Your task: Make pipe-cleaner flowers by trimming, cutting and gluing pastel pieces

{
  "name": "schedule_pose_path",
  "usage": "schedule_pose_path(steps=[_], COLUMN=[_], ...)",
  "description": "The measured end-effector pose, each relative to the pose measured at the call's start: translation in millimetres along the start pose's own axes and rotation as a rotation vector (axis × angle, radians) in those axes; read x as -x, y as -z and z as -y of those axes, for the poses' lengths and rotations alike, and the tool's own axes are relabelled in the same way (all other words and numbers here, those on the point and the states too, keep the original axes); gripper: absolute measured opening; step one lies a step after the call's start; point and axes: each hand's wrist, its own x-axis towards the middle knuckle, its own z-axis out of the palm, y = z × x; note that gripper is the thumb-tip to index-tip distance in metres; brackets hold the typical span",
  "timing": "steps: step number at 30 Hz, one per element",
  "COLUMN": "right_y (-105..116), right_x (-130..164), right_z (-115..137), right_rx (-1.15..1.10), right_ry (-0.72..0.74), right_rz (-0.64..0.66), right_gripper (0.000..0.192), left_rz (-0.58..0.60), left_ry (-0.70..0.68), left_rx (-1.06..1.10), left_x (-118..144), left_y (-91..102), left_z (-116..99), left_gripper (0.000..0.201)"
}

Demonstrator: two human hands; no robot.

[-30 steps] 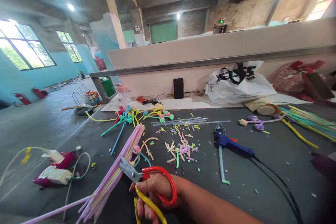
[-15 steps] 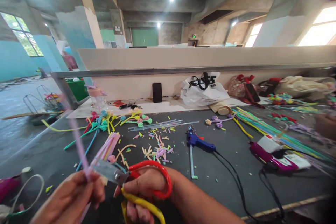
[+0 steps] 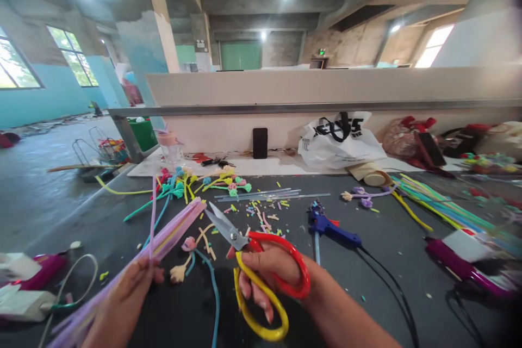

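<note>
Two bare hands are working above the dark tabletop [image 3: 383,228]: the left hand [image 3: 126,293] is pinching one lilac stem [image 3: 153,217], nearly upright, its fingers drawn narrow on it, and the right hand [image 3: 277,269] is holding one pair of scissors [image 3: 234,237], its fingers curling about the handles. The handles are standing wide apart, while the blades are looking only slightly parted, their tips pointing just beside the far end of one bundle of stems [image 3: 179,225]. That bundle, mostly lilac, is running from mid-tabletop toward the near left corner; whether the left hand is also touching it, I cannot tell. The step in hand seems to be singling out a stem for the scissors; a cut would be calling for blades and stem, now apart, to be brought together. Between the hands, one pink flower [image 3: 188,244] and one cream flower [image 3: 178,273] are lying; one blue glue gun [image 3: 334,231] is resting farther right; two purple power strips [image 3: 43,272] are sitting, one toward each side; one phone [image 3: 260,143] and one white bag [image 3: 340,144] are standing along the far edge. Cut bits [image 3: 267,224] are lying too thickly to count.
</note>
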Motion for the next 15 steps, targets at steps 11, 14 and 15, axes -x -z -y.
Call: schedule_pose_path(steps=[11, 14, 15], right_y=[30.8, 42.0, 43.6], right_x=[-0.3, 7.8, 10.7], right_z=[16.6, 20.4, 21.7], right_rx=[-0.008, -0.004, -0.013], right_ry=[0.628, 0.758, 0.777], right_rz=[-0.523, -0.623, -0.627], right_gripper=[0.04, 0.038, 0.038], left_rz=[0.539, 0.549, 0.508], left_ry=[-0.516, -0.623, -0.631], left_rx=[-0.167, -0.231, -0.251], left_x=[-11.6, -15.9, -17.3], left_y=[-60.4, -76.8, -81.2], left_z=[-98.4, -93.7, -88.7], left_gripper=[0.022, 0.022, 0.023])
